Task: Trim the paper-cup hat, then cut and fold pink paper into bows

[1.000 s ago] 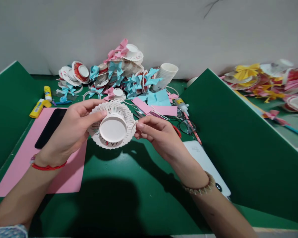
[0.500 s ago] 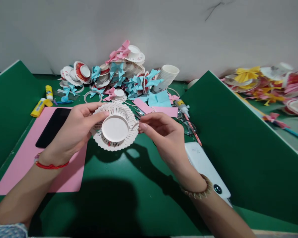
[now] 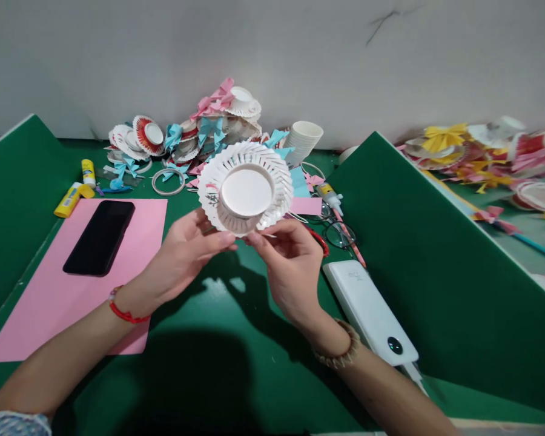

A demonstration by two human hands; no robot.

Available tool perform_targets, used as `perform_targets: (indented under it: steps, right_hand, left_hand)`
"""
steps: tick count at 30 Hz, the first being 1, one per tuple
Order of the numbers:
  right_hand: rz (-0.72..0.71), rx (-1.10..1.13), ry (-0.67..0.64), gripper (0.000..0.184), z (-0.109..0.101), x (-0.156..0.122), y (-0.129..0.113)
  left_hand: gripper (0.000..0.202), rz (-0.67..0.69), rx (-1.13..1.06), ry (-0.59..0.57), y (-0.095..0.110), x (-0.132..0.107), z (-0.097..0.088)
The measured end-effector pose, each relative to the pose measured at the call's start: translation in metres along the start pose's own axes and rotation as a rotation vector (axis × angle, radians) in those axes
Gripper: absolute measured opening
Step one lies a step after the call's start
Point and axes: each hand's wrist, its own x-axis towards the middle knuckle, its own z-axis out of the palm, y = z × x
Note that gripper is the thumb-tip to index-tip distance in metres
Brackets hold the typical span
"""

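Between the left hand point(image 3: 184, 254) and the right hand point(image 3: 295, 266), both pinching its near edge, a fringed paper cup point(image 3: 247, 191) is held over the green table point(image 3: 277, 369); too tight a squeeze could crease or tear its folded strips point(image 3: 281, 181).

One white paper cup piece point(image 3: 247, 191), rim slit and fanned, flat base facing the viewer; pinched at its lower edge by the person's left hand point(image 3: 179, 257) and right hand point(image 3: 293, 272), raised above a green table point(image 3: 200, 369). Left wrist: red bracelet point(image 3: 126, 313). Right wrist: brown bracelet point(image 3: 343, 348). At left, pink paper point(image 3: 31, 309) bearing a black phone point(image 3: 99, 239); near it, two yellow glue sticks point(image 3: 88, 174). Behind, a tape roll point(image 3: 154, 181), blue bows point(image 3: 211, 130), stacked white cups point(image 3: 305, 142). At right, eyeglasses point(image 3: 340, 235) and a white device point(image 3: 367, 309) with cable point(image 3: 413, 372).
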Motion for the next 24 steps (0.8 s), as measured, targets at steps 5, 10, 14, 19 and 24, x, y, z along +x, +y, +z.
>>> perform_targets:
  steps: [5,10,14,19,24]
  right_hand:
    - [-0.165,-0.115,-0.129,0.009,-0.001,-0.002,-0.001]
    - [-0.326,-0.231,-0.232,0.013,-0.006,0.002,0.0]
    - [-0.139,-0.06,-0.262,0.014,-0.009,0.005,0.002]
    - [0.246,0.15,-0.339,0.016,-0.01,0.009,0.008]
    - [0.312,0.138,-0.365,0.02,-0.009,0.01,0.01]
  left_hand:
    - [0.014,0.041,0.101,0.169,-0.008,-0.002,0.004]
    - [0.008,0.022,0.071,0.177,0.004,-0.006,0.004]
    - [0.006,-0.003,0.05,0.154,0.008,-0.008,0.006]
    - [0.007,0.0,0.104,0.16,0.006,-0.009,0.005]
    - [0.012,0.044,0.238,0.156,0.003,-0.011,0.0]
